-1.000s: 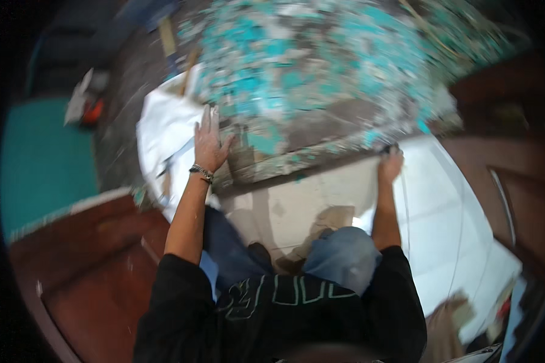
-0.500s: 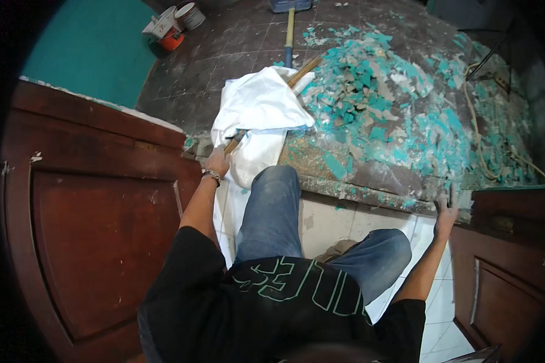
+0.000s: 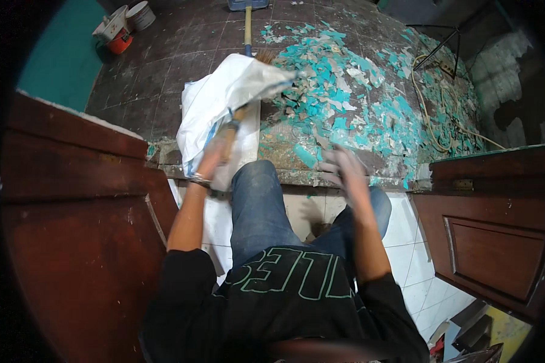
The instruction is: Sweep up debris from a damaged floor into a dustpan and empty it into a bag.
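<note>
My left hand [image 3: 212,158], blurred, is closed round the wooden handle of a hand broom [image 3: 239,115]. The white sack [image 3: 215,100] lies around and over part of the broom, hiding its middle; brown bristles show past the sack's far edge. My right hand [image 3: 348,174] is smeared by motion above the step's edge, over my right knee; its fingers are apart and nothing shows in them. Just beyond it lies a heap of turquoise and grey paint flakes [image 3: 324,78] on the dark tiled floor.
Brown wooden door panels [image 3: 79,254] flank me on both sides. Ahead lies a long-handled tool [image 3: 247,30] with a flat blue-grey head. Buckets [image 3: 140,15] stand at far left. A pale cable [image 3: 427,124] and a black metal frame [image 3: 442,51] are at the right.
My right hand has left the step's right end by the doorway and moved inward. My left hand has lifted the broom handle, and the sack has shifted with it. My view has turned right.
</note>
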The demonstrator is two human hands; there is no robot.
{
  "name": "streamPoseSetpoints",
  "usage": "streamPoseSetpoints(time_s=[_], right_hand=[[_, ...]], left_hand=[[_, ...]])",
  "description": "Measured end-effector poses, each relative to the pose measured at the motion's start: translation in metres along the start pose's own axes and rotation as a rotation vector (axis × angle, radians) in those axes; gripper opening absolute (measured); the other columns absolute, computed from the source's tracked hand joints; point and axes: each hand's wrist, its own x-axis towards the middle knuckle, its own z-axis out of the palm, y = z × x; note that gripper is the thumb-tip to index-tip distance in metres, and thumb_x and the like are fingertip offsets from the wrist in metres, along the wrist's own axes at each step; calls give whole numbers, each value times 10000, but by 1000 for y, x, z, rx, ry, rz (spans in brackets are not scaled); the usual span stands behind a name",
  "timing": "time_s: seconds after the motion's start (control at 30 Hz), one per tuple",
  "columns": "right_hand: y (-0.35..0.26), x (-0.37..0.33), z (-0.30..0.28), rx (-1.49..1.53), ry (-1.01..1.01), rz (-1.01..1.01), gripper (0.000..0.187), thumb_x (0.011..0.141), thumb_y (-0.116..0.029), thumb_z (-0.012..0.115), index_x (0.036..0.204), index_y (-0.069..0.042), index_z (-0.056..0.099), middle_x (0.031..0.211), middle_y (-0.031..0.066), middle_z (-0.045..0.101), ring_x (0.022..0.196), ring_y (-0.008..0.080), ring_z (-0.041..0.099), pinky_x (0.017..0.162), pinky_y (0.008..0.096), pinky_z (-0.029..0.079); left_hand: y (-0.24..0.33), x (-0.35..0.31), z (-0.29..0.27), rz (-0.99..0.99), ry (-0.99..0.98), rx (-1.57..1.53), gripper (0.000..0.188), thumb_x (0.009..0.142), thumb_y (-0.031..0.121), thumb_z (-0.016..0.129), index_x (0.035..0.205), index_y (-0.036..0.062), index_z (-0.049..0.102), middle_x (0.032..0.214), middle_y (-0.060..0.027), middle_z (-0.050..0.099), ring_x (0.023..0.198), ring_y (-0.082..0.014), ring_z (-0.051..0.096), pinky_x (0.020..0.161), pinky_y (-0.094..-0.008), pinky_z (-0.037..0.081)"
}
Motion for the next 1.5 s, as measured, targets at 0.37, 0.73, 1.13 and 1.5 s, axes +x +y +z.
streamPoseSetpoints(time_s=[0.37,0.73,1.13,1.5], right_hand=[[16,40,75,-7,7,292,310,873,-309,589,1048,-102,439,756,8,499,498,100,474,439,255,405],[-101,-65,-215,-1527,197,-167,468,815,-459,574,1047,-53,549,730,179,579,686,336,577,642,411,452],[89,-46,-402,-1777,22,-84,579,752,-642,540,951,-109,649,796,211,638,780,373,625,692,466,473],[58,-8,-256,-1630,-404,-256,472,831,-503,552,1015,-77,643,819,227,633,792,409,600,695,468,465]], left_hand=[[0,-108,-1,237,580,477,584,815,416,645,1159,-27,481,1082,-273,556,1037,-374,539,883,-419,426],[-93,-50,-118,110,828,-60,238,928,207,392,923,15,533,799,-68,568,728,-176,494,686,-327,423],[308,-97,-222,947,815,145,131,861,64,471,884,-22,567,833,-78,591,726,-174,570,643,-270,478],[342,-174,-219,648,1291,1335,285,860,141,491,1039,-65,571,981,-184,635,905,-321,605,835,-367,468]])
